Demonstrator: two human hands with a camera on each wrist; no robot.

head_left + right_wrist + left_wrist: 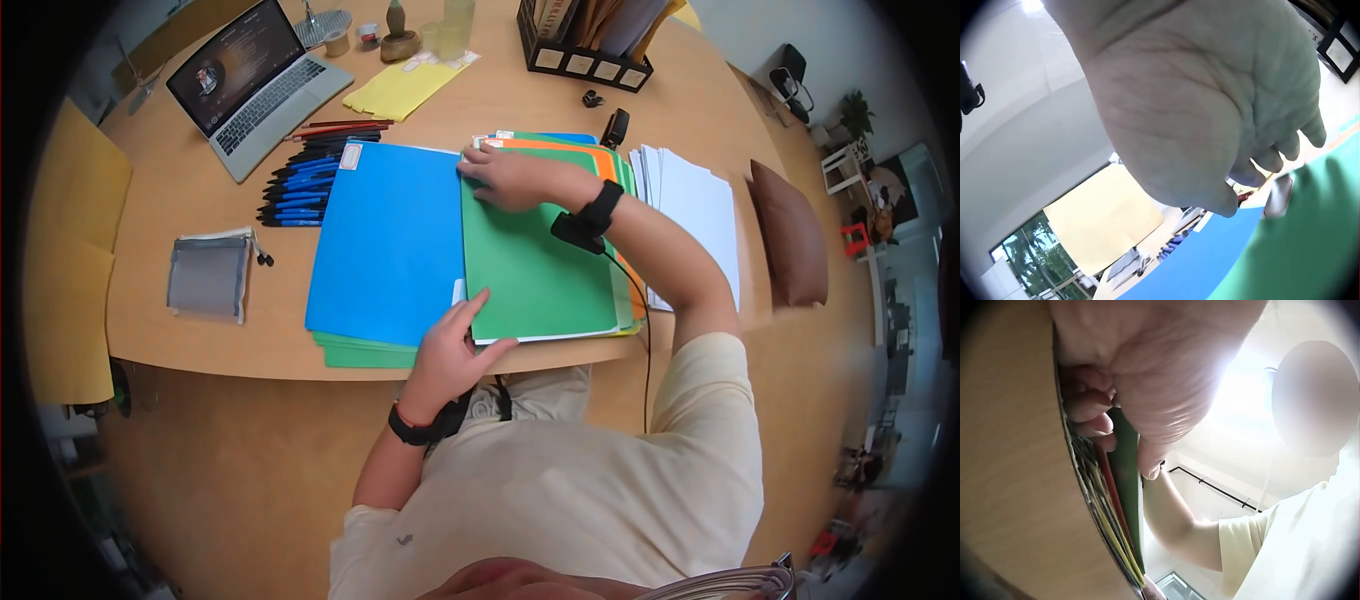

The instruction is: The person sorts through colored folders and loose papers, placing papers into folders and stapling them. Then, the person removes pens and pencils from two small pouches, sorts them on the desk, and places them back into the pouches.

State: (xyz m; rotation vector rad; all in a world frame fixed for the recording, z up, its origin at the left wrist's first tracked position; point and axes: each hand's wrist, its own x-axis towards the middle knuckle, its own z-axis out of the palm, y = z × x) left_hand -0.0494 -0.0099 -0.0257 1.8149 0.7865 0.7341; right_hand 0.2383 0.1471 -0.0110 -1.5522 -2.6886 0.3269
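Observation:
A green folder (540, 260) tops a stack of coloured folders and papers in front of the person. The right hand (512, 180) is over its upper left part, fingertips at the left edge; in the right wrist view the palm hovers over the green cover (1310, 237). The left hand (448, 355) is at the stack's lower left corner, thumb and index finger spread apart. In the left wrist view its fingertips (1099, 422) are beside the layered edges, with the thumb near the green cover. A blue folder (390, 240) lies alongside on the left, over several green ones.
Pens (300, 185) lie in a row left of the blue folder, near a laptop (265, 100) and a zip pouch (210, 275). White papers (695, 215) and a brown leather-like case (788, 235) lie at the right. A black file organiser (585, 65) stands behind.

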